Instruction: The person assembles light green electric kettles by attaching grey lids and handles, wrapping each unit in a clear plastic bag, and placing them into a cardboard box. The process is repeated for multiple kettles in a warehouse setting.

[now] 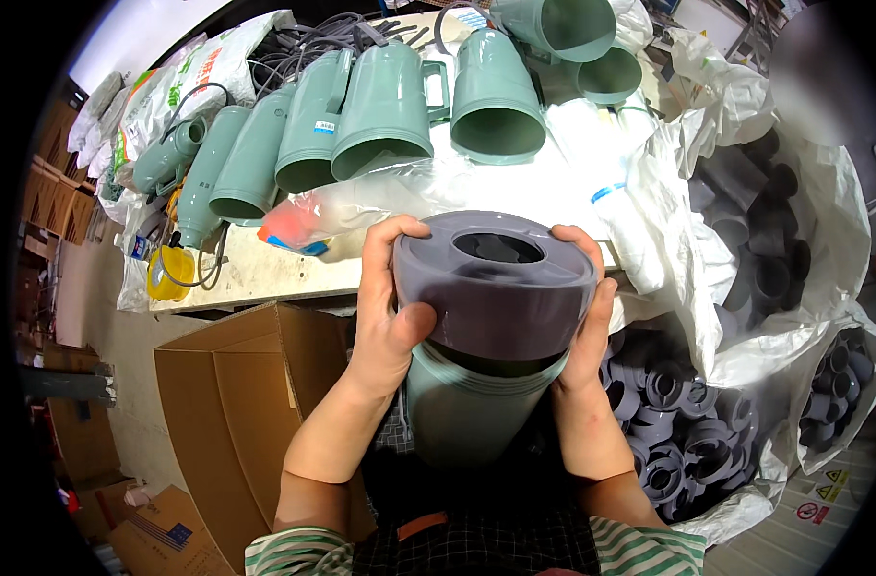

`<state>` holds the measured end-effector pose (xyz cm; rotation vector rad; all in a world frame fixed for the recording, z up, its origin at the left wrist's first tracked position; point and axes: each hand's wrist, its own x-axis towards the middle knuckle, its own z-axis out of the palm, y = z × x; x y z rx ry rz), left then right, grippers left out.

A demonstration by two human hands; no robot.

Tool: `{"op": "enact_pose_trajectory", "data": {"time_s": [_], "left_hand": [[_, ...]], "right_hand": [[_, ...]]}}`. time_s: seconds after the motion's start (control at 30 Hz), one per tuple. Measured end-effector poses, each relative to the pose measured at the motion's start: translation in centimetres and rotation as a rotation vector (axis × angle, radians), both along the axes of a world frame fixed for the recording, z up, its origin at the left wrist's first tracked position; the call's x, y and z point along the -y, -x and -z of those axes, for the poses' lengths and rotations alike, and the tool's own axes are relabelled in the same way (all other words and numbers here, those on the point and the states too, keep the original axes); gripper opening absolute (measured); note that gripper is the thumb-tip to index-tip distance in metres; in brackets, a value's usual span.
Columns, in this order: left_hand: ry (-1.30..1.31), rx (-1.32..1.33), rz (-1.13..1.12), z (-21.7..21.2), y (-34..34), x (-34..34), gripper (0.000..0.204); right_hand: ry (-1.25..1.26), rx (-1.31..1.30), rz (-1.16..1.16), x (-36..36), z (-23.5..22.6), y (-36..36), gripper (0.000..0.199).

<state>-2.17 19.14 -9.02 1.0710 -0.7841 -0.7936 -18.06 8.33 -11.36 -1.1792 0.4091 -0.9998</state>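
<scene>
Both my hands hold a dark grey plastic collar (515,322) with a round hole in its top. My left hand (385,307) grips its left side, the thumb on the front wall and the fingers over the rim. On the opposite side my right hand (587,317) is wrapped round the edge. Under the collar a green cylindrical housing (476,413) stands in front of my body, its ridged mouth upward. The collar sits over that mouth, slightly tilted, with a dark gap showing at the right front. The housing's lower end is in shadow.
Several green jug housings (385,106) with handles lie along the worktable (256,278). A clear plastic bag (361,206) lies before them. At the right, white sacks (735,336) hold grey parts (663,384). An open cardboard box (222,403) stands at the left, and a yellow tape roll (174,274) hangs near the table corner.
</scene>
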Motion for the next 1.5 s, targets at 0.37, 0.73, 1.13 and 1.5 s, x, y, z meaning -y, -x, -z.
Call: {"op": "enact_pose_trajectory", "data": {"time_s": [0.37, 0.73, 1.13, 1.5], "left_hand": [[0.097, 0.495, -0.165, 1.5, -1.3, 0.6, 0.089], [0.087, 1.031, 0.07, -0.9, -3.5, -1.2, 0.091], [0.075, 0.95, 0.294, -1.4, -5.1, 0.2, 0.082], [-0.006, 1.052, 0.265, 0.2, -3.3, 2.7, 0.072]], "right_hand": [[0.171, 0.013, 0.217, 0.2, 2.1, 0.4, 0.064], [0.86, -0.287, 0.067, 0.7, -0.1, 1.4, 0.096], [0.698, -0.234, 0.093, 1.2, 1.5, 2.3, 0.068], [0.673, -0.447, 0.086, 1.3, 0.7, 2.7, 0.066]]}}
